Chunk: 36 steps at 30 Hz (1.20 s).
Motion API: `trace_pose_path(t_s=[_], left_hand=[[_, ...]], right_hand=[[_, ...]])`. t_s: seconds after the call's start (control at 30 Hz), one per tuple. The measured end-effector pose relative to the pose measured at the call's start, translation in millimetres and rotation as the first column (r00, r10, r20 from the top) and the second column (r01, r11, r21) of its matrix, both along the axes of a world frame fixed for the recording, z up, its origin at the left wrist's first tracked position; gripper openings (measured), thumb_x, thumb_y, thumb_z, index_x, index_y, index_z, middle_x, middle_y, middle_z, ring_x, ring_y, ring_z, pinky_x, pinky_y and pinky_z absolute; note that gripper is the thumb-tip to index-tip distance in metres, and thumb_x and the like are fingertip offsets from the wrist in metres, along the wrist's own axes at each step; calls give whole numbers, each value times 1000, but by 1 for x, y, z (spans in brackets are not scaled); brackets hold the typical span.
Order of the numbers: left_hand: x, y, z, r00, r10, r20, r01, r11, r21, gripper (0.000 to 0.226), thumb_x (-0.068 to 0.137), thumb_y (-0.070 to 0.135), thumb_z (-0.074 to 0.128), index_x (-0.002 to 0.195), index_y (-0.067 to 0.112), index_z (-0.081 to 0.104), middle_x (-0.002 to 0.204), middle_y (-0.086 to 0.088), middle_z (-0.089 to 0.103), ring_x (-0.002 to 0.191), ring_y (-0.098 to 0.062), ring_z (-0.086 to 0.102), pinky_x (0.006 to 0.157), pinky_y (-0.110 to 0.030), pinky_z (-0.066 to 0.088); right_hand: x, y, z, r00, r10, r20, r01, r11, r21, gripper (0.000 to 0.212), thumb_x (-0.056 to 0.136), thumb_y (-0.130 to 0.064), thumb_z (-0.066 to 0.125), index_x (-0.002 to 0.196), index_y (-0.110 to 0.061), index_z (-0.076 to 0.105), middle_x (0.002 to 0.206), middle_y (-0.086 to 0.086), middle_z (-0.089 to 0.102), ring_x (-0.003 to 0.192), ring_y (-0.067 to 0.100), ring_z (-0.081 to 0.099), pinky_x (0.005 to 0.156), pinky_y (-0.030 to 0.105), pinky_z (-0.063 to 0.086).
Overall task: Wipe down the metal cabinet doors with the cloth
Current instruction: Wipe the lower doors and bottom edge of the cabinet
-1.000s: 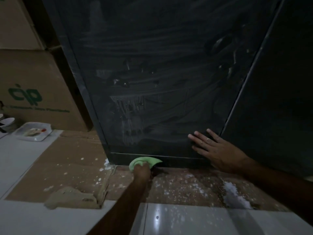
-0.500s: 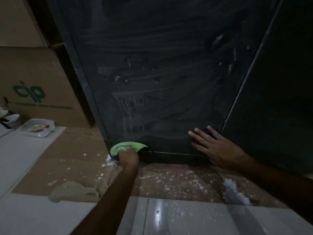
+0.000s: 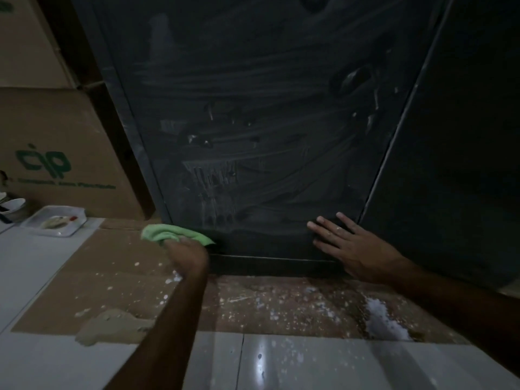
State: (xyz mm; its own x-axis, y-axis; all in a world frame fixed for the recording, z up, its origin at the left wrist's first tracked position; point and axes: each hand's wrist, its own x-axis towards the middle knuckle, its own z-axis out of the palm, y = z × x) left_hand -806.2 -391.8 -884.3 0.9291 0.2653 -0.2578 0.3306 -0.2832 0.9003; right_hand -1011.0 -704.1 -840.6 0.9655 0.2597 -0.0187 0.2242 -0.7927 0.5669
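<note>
I'm wiping the bottom edge of the streaked left cabinet door [image 3: 253, 136], my left hand [image 3: 188, 256] gripping the green cloth [image 3: 171, 234] at lower centre-left. My right hand [image 3: 351, 243] rests flat, fingers spread, on the door. Next I'd sweep rightward along that lower strip.

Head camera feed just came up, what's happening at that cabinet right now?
A person is crouched at a dark metal cabinet door, wiping its bottom left corner with a bunched green cloth held in the left hand. The right hand rests flat, fingers spread, on the door's lower right. Smeary streaks cover the door; white splatter dots the brown cardboard sheet on the floor.
</note>
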Motion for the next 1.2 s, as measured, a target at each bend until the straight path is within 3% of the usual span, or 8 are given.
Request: trace_pose_path(t_s=[0.27,0.47,0.57,0.7,0.93,1.07,1.13,1.2], left_hand=[[-86,-56,-25,853,-438,284,336,877,343,23,110,26,44,124,10,53,122,-9,53,94,-18,58,75,-29,43],[10,1,0,989,44,143,-83,957,277,47,108,17,41,150,-5,36,150,-31,42,136,-48,44,113,-52,35],[-27,-26,-1,934,-195,300,82,933,349,41,104,18,48,140,-2,47,138,-28,51,115,-43,60,94,-49,54],[-60,-30,-32,647,-648,402,337,716,611,41,101,28,45,137,9,52,131,-19,50,94,-21,56,79,-39,57],[4,-12,4,921,-33,388,-130,914,385,40,106,15,48,138,-9,47,152,-37,34,126,-54,46,105,-56,41],[-46,-45,-14,607,-626,489,273,743,611,38,104,19,52,140,9,55,139,-25,53,121,-41,56,101,-46,48],[-52,-44,-28,342,-802,490,295,586,755,57,103,28,56,157,26,39,126,-18,56,102,-31,58,84,-41,52],[-24,-30,-30,295,-822,487,204,552,809,72,98,28,66,162,24,34,124,-18,54,96,-26,55,77,-39,50]], right_hand=[[0,2,2,999,-20,-41,20,1000,-7,85,79,-40,77,154,-20,41,170,15,2,157,32,-5,121,55,-11],[0,0,4,996,-42,-77,39,999,-38,83,88,-38,68,159,-22,29,170,12,-10,155,29,-20,117,51,-26],[-1,-1,3,998,-33,-54,31,998,-45,79,91,-38,64,160,-21,28,169,13,-12,155,32,-17,117,52,-26],[0,1,2,995,-57,-76,55,998,-28,82,85,-42,71,156,-19,37,170,14,-4,156,31,-14,121,57,-16],[-1,0,-1,997,-40,-65,35,996,-78,78,94,-39,61,160,-22,25,168,13,-16,154,34,-20,113,52,-32],[1,1,2,997,-43,-64,41,999,-28,81,86,-40,69,157,-22,36,170,14,-6,154,30,-24,118,54,-25],[0,2,2,997,-40,-65,39,999,-14,84,83,-41,72,156,-20,36,170,13,-7,154,29,-24,120,55,-20],[-1,3,1,998,-26,-64,26,1000,1,84,84,-40,71,157,-20,35,170,12,-9,155,29,-21,120,55,-18]])
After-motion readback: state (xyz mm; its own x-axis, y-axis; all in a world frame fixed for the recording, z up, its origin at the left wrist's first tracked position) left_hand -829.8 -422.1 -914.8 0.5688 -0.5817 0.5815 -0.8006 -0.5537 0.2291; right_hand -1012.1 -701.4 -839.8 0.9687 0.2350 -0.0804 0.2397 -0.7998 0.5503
